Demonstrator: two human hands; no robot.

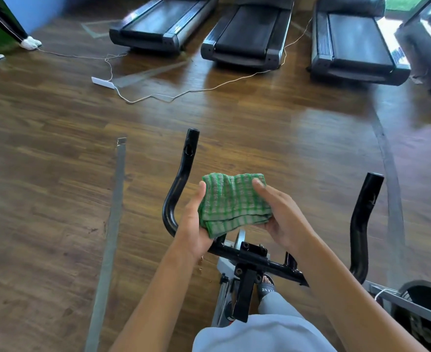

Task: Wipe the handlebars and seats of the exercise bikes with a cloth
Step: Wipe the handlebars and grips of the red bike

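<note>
You hold the folded green-and-grey checked cloth (232, 201) between both hands, just above the middle of the exercise bike's handlebars (255, 257) and apart from them. Your left hand (194, 224) cups its left edge, thumb pressed along the side and the fingers curled out of sight beneath it. Your right hand (283, 219) grips the right edge, thumb laid on top near the far corner, the other fingers tucked under the fold. The left handlebar grip (181, 179) curves up and away just beside your left hand; the right handlebar grip (364, 219) stands well apart from your right hand. Neither grip touches the cloth. Below the crossbar you see the bike's grey frame (224, 295), your grey trousers (260, 334) and a sandalled foot (266, 288). A grey strip (110, 237) runs along the wooden floor (57, 174) to your left. Farther ahead three treadmills (250, 34) stand side by side, with a white cable (184, 92) trailing in front of them to a power strip (102, 82)
</note>
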